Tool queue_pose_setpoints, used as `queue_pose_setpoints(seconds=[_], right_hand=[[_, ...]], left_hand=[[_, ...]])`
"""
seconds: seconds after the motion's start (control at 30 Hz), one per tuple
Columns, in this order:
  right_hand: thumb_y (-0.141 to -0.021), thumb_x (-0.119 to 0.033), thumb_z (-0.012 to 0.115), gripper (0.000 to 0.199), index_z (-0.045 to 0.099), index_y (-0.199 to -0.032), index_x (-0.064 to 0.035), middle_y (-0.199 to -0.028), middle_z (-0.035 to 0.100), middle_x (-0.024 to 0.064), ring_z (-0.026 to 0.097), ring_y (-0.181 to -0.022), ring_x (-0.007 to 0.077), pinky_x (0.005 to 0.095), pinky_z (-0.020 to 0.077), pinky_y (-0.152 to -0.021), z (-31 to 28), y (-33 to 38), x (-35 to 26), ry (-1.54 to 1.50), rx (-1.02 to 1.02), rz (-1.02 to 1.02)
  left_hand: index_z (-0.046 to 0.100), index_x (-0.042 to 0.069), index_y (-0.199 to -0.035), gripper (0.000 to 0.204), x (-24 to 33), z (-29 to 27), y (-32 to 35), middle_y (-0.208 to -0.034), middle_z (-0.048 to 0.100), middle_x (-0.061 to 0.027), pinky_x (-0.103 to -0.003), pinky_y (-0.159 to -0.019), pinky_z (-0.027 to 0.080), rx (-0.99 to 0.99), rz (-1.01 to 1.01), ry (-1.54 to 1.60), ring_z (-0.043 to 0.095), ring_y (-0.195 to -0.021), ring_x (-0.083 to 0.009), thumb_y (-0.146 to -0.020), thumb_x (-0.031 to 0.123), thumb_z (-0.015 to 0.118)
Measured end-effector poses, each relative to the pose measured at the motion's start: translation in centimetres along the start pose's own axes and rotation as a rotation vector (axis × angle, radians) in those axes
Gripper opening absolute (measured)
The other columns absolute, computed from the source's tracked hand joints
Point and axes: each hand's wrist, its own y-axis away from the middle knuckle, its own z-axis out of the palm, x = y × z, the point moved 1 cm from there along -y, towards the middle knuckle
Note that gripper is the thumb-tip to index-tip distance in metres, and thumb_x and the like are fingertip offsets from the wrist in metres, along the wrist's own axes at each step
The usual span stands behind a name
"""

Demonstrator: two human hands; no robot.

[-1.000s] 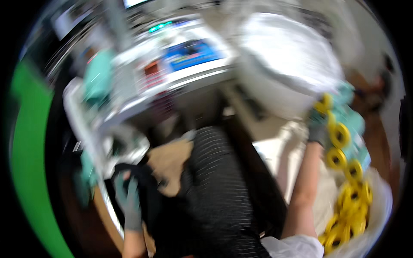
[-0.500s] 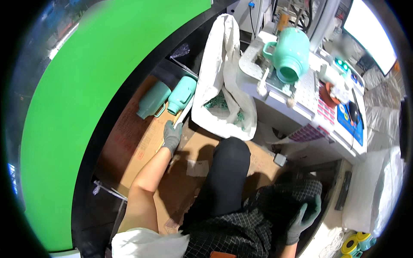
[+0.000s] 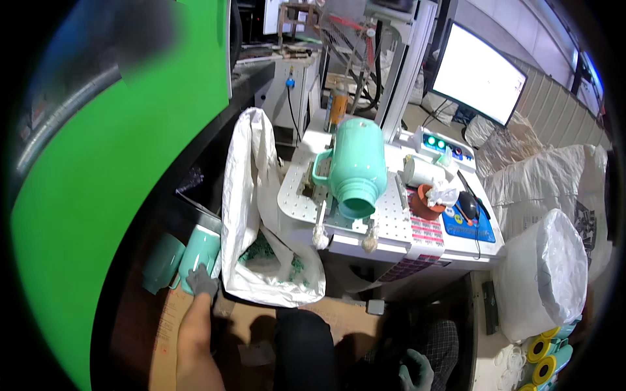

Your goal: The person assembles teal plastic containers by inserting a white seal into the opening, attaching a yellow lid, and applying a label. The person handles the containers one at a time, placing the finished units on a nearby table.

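"What is the left hand doing?"
"The gray-gloved left hand (image 3: 203, 283) touches the near end of a teal jug (image 3: 200, 249), which lies beside a second jug (image 3: 164, 257) toward the far end of the brown cardboard (image 3: 167, 342). I cannot tell whether the fingers are closed around it."
"And the right hand?"
"The gloved right hand (image 3: 418, 373) is low by the dark checked cloth (image 3: 443, 345), fingers loosely parted."
"What is on the white worktable (image 3: 488, 244)?"
"A third teal jug (image 3: 360, 156), left of the middle, its mouth facing the front edge and its handle to the left. Near the right front corner, a black mouse (image 3: 467, 203) rests on a blue mat (image 3: 479, 232)."
"And around it?"
"A white sack (image 3: 238, 202) stands beside the left edge, teal scraps (image 3: 257, 251) inside."
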Motion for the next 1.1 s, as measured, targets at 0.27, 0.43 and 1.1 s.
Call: queue_pose_setpoints(seconds=[0.27,0.43,1.1], right_hand=[[-0.099,-0.006,0.069,0.031,0.066,-0.128,0.0022,-0.113,0.072,0.0114,0.068,-0.102,0.0201,0.0314,0.0548,-0.091,4.1,-1.6,-2.3,-0.459,-0.065,0.029],[-0.094,-0.005,0.074,0.081,0.028,-0.162,-0.0002,-0.146,0.052,0.0115,0.053,-0.130,0.0186,0.0318,0.0480,-0.102,10.3,-1.1,-3.6,-1.087,-0.412,0.021],[-0.081,-0.003,0.071,0.070,0.048,-0.147,0.0046,-0.148,0.051,0.0282,0.050,-0.139,0.0444,0.0499,0.0404,-0.117,-6.2,7.7,-0.8,-0.079,-0.048,-0.213]], left_hand=[[0.061,0.004,-0.126,0.046,-3.4,-13.1,21.5,-0.128,0.060,-0.0176,-0.057,-0.118,0.026,0.644,0.363,0.354,0.038,-0.138,-0.0451,-0.083,0.016,0.075],[0.054,-0.004,-0.128,0.047,2.1,-17.9,34.8,-0.122,0.062,-0.0153,-0.036,-0.094,0.052,0.233,0.694,1.193,0.063,-0.107,-0.0230,-0.085,0.008,0.070],[0.043,0.009,-0.149,0.098,17.5,-9.2,48.1,-0.140,0.053,-0.0198,-0.053,-0.107,0.044,-0.073,1.496,0.587,0.054,-0.129,-0.0426,-0.072,0.047,0.090]])
